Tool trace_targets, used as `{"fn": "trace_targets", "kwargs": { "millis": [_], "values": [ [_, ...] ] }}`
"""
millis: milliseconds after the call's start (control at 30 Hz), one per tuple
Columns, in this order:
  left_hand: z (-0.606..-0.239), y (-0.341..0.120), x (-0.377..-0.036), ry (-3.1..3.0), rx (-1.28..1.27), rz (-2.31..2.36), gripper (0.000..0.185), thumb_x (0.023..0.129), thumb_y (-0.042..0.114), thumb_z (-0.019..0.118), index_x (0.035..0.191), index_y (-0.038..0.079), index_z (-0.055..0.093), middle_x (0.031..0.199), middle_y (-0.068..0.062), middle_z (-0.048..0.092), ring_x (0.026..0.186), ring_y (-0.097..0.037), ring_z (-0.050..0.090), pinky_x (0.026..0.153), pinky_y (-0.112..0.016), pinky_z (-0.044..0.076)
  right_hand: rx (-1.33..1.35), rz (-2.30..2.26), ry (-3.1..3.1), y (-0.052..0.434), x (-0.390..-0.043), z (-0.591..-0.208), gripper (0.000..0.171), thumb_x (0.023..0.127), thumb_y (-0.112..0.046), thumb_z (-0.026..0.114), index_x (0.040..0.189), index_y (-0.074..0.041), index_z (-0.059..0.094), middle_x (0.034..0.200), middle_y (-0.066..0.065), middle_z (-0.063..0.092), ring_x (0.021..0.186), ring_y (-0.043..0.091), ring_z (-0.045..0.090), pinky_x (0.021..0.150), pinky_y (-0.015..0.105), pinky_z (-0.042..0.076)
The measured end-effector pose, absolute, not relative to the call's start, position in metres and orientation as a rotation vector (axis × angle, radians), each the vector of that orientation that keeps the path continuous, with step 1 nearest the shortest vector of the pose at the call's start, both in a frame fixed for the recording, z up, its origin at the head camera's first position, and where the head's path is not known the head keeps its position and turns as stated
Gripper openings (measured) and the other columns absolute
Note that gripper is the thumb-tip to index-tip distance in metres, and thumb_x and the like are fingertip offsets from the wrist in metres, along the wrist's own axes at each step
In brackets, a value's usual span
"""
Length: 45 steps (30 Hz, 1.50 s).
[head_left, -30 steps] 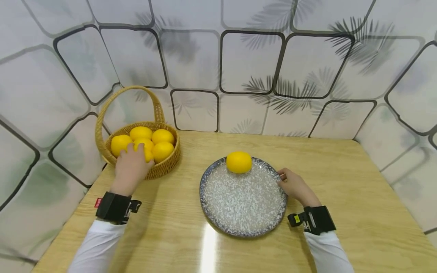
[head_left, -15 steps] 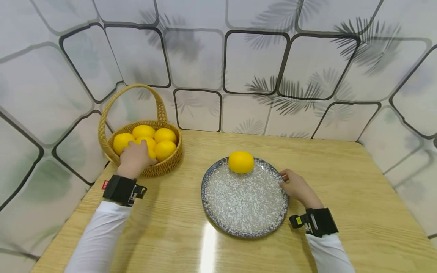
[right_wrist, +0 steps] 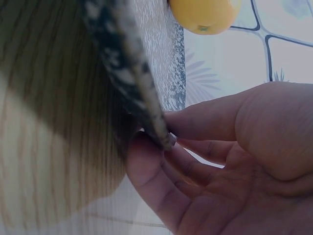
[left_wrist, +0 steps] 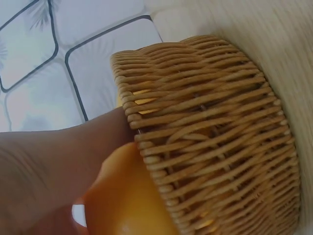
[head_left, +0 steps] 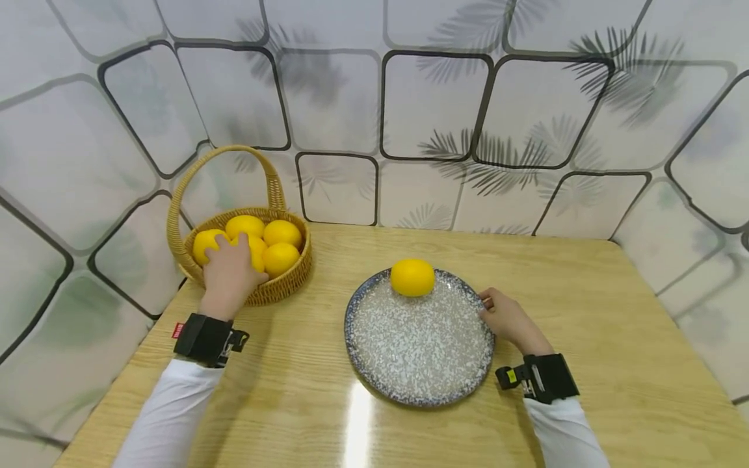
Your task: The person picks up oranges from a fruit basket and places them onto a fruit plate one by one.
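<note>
1. Head view: the left hand (head_left: 229, 274) reaches into the basket (head_left: 281, 286), fingers curled over an orange (head_left: 255, 255). The right hand (head_left: 510, 321) pinches the rim of the plate (head_left: 418, 341) on the worktop (head_left: 591, 338). One orange on the plate (head_left: 412, 277) lies past that hand.
2. Left wrist view: the orange (left_wrist: 128, 196) sits under the hand, touching the basket (left_wrist: 215, 147).
3. Right wrist view: fingers (right_wrist: 205, 122) clamp the plate rim (right_wrist: 132, 88).

On the wooden bench (head_left: 585, 312), the handled wicker basket (head_left: 281, 286) of round yellow fruits (head_left: 279, 233) sits at my far left; the speckled round plate (head_left: 418, 351) lies centre, one yellow fruit (head_left: 412, 277) on its far edge.
</note>
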State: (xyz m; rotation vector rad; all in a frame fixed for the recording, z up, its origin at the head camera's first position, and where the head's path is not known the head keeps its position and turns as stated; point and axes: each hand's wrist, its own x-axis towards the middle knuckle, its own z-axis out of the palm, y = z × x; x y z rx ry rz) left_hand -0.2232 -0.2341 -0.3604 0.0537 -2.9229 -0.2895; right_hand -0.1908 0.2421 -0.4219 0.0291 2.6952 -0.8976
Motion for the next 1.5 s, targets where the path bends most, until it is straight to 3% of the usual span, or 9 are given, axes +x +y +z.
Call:
{"fn": "trace_targets", "kwargs": {
  "millis": [233,600,967,1100,1267,1500],
  "values": [
    [-0.363,-0.229,-0.218,-2.679,-0.012,-0.272,0.070,0.074,0.028,0.087,0.118,-0.011,0.048,0.116,-0.043,0.043,0.091,-0.060,0.051,0.058,-0.063,0.055,0.027,-0.880,2.700,0.245,-0.191,-0.419,0.044,0.102,-0.009,0.048,0.142,0.010,0.043,0.133,0.036,0.054,0.118,0.046,0.057,0.089,0.050,0.053],
    [-0.354,-0.202,-0.204,-2.557,-0.123,-0.418,0.070,0.074,0.031,0.090,0.121,-0.007,0.055,0.121,-0.037,0.043,0.091,-0.054,0.049,0.058,-0.056,0.057,0.036,-0.890,2.693,0.244,-0.191,-0.417,0.045,0.102,-0.009,0.048,0.143,0.009,0.043,0.133,0.035,0.054,0.116,0.044,0.058,0.086,0.047,0.053],
    [-0.371,-0.165,-0.198,-2.703,-0.170,-0.696,0.073,0.076,0.035,0.085,0.127,-0.005,0.053,0.128,-0.034,0.040,0.108,-0.049,0.047,0.080,-0.056,0.058,0.044,-0.911,2.688,0.242,-0.191,-0.418,0.044,0.102,-0.009,0.048,0.142,0.008,0.044,0.132,0.033,0.055,0.115,0.043,0.058,0.087,0.047,0.053],
    [-0.379,-0.149,-0.199,-2.754,-0.211,-0.732,0.078,0.077,0.038,0.085,0.133,-0.005,0.049,0.130,-0.031,0.046,0.112,-0.048,0.050,0.086,-0.055,0.057,0.056,-0.918,2.689,0.241,-0.190,-0.419,0.044,0.102,-0.009,0.048,0.142,0.008,0.045,0.131,0.033,0.056,0.114,0.042,0.058,0.087,0.047,0.053],
    [-0.387,-0.125,-0.202,-2.854,-0.215,-0.791,0.082,0.080,0.043,0.083,0.136,-0.002,0.045,0.128,-0.025,0.055,0.114,-0.044,0.056,0.086,-0.056,0.058,0.063,-0.918,2.695,0.241,-0.189,-0.418,0.043,0.102,-0.008,0.048,0.142,0.008,0.045,0.130,0.032,0.056,0.113,0.041,0.058,0.087,0.047,0.053],
    [-0.406,-0.093,-0.208,-2.891,-0.246,-0.858,0.080,0.081,0.046,0.083,0.138,0.003,0.047,0.132,-0.027,0.051,0.116,-0.046,0.054,0.087,-0.052,0.058,0.037,-0.905,2.682,0.241,-0.190,-0.418,0.043,0.102,-0.009,0.049,0.142,0.007,0.045,0.131,0.032,0.056,0.114,0.041,0.058,0.086,0.046,0.053]
  ]
}}
